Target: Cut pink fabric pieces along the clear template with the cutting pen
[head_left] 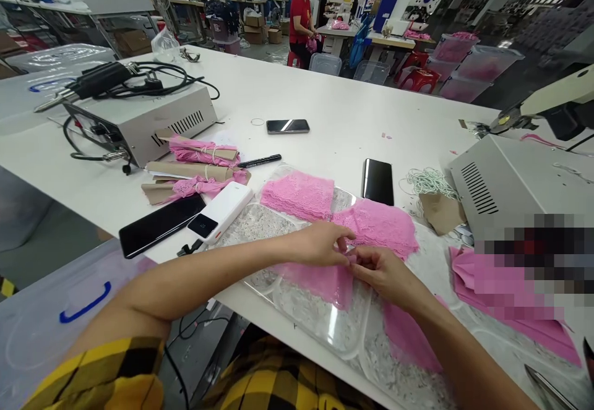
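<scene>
My left hand and my right hand meet over the front of the table, fingertips pinched on a thin piece of pink fabric. That piece hangs toward me above a clear plastic lid. Just beyond my hands lie two stacks of pink lace, a left stack and a right stack. Under my right forearm rests another pink fabric piece, partly covered by the arm. Whether a small item sits between my fingertips is too small to tell.
At left stand a grey box with a corded black tool, tied pink bundles, a white power bank and phones. To the right are another grey box, pink fabric and tweezers. A person sits far back.
</scene>
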Action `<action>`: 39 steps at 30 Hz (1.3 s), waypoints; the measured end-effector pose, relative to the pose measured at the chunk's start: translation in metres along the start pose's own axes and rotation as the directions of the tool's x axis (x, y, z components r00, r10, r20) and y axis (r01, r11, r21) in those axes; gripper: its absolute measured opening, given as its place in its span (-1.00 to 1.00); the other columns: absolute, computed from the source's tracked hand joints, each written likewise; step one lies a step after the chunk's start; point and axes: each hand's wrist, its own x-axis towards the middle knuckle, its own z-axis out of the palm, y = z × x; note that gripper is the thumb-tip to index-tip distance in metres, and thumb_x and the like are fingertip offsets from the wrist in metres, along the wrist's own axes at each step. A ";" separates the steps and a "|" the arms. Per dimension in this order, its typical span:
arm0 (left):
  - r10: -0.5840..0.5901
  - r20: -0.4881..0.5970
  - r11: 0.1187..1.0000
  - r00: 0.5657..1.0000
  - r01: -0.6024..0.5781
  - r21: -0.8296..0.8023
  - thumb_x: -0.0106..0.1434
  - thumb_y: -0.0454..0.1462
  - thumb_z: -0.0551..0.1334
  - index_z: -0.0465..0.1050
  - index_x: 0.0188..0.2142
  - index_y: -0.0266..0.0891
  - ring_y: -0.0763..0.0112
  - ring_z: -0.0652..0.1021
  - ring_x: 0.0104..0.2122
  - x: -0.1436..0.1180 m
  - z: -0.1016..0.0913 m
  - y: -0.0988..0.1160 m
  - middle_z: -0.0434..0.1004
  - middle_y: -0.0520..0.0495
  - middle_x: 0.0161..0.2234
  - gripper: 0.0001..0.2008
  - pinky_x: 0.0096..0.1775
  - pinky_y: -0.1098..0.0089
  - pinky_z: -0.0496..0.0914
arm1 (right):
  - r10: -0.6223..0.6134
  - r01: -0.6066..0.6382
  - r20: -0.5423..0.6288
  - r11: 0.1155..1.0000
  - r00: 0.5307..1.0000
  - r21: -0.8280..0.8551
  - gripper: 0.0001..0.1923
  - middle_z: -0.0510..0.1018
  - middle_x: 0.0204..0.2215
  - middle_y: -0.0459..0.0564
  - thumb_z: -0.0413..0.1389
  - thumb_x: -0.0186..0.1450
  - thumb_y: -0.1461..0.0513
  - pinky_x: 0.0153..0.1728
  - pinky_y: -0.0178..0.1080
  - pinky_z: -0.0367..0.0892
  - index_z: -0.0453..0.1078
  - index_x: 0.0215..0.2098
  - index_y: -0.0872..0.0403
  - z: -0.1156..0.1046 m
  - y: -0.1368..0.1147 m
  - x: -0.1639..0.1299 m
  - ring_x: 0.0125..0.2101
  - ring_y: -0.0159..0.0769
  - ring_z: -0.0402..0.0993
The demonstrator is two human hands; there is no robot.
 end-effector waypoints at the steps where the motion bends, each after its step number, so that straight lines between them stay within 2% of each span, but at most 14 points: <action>1: -0.014 0.014 1.000 1.000 0.015 -0.019 0.13 -0.32 0.37 0.50 -0.01 -0.28 0.35 0.57 -0.33 0.006 0.002 0.000 0.62 -0.06 -0.23 -0.60 -0.31 0.45 0.37 | 0.003 -0.003 -0.005 1.000 1.000 0.007 -0.55 0.19 -0.68 -0.18 0.17 0.06 -0.13 -0.57 -0.31 -0.03 0.25 -0.58 0.06 0.000 0.001 0.000 -0.63 -0.48 0.05; 3: -0.037 0.021 0.998 0.999 0.038 -0.054 0.12 -0.35 0.35 0.56 -0.16 -0.29 0.40 0.54 -0.41 0.014 0.004 -0.003 0.59 -0.01 -0.38 -0.75 -0.40 0.49 0.32 | 0.011 -0.011 -0.022 1.000 1.000 0.022 -0.56 0.20 -0.67 -0.18 0.17 0.06 -0.13 -0.57 -0.31 -0.03 0.24 -0.56 0.05 -0.001 0.003 -0.002 -0.62 -0.47 0.08; 6: -0.067 0.032 0.989 0.997 0.071 -0.131 0.15 -0.38 0.27 0.56 -0.32 -0.31 0.45 0.50 -0.47 0.015 0.005 -0.009 0.52 0.03 -0.49 -0.90 -0.44 0.51 0.29 | 0.030 -0.028 -0.042 0.999 0.999 0.040 -0.58 0.22 -0.65 -0.18 0.18 0.05 -0.10 -0.57 -0.31 -0.02 0.26 -0.53 0.06 -0.001 0.004 -0.007 -0.61 -0.47 0.09; 11: -0.099 0.063 0.963 0.993 0.112 -0.247 0.14 -0.36 0.24 0.53 -0.42 -0.32 0.51 0.42 -0.55 0.011 0.002 -0.012 0.42 0.08 -0.58 -0.92 -0.47 0.52 0.28 | 0.053 -0.052 -0.036 0.998 0.998 0.040 -0.62 0.23 -0.66 -0.16 0.17 0.03 -0.05 -0.55 -0.30 -0.05 0.26 -0.59 0.07 0.004 0.005 -0.012 -0.61 -0.49 0.04; 19: -0.086 0.049 0.942 0.995 0.098 -0.322 0.09 -0.29 0.27 0.51 -0.49 -0.30 0.50 0.40 -0.53 0.008 0.005 -0.013 0.41 0.06 -0.56 -0.89 -0.48 0.50 0.24 | 0.048 -0.046 -0.055 0.999 0.997 0.023 -0.67 0.16 -0.67 -0.18 0.08 0.04 -0.01 -0.52 -0.29 -0.07 0.20 -0.64 0.06 0.011 0.004 -0.013 -0.59 -0.48 -0.01; 26: -0.056 -0.028 0.936 0.998 0.042 -0.349 0.11 -0.25 0.24 0.50 -0.49 -0.30 0.50 0.35 -0.53 0.009 0.012 -0.022 0.37 0.07 -0.57 -0.85 -0.48 0.49 0.21 | 0.011 -0.009 -0.071 0.999 0.997 0.034 -0.70 0.09 -0.70 -0.19 0.05 0.03 0.09 -0.53 -0.29 -0.09 0.06 -0.70 0.05 0.017 0.004 -0.012 -0.59 -0.50 -0.04; 33: -0.083 -0.120 0.938 0.989 0.037 -0.346 0.10 -0.25 0.26 0.51 -0.51 -0.30 0.43 0.46 -0.42 0.008 0.015 -0.027 0.51 -0.01 -0.44 -0.85 -0.37 0.47 0.30 | -0.003 0.007 -0.089 0.999 0.996 0.041 -0.79 0.15 -0.70 -0.17 0.03 0.00 0.17 -0.56 -0.31 -0.08 0.14 -0.70 0.07 0.020 0.004 -0.011 -0.61 -0.49 0.01; 39: -0.106 -0.164 0.951 0.981 0.052 -0.304 0.12 -0.29 0.26 0.52 -0.47 -0.30 0.42 0.51 -0.39 0.006 0.016 -0.026 0.55 -0.01 -0.39 -0.89 -0.34 0.48 0.34 | -0.018 0.022 -0.105 0.999 0.994 0.032 -0.82 0.20 -0.70 -0.16 0.04 0.00 0.20 -0.58 -0.32 -0.06 0.16 -0.69 0.07 0.023 0.004 -0.012 -0.61 -0.48 0.03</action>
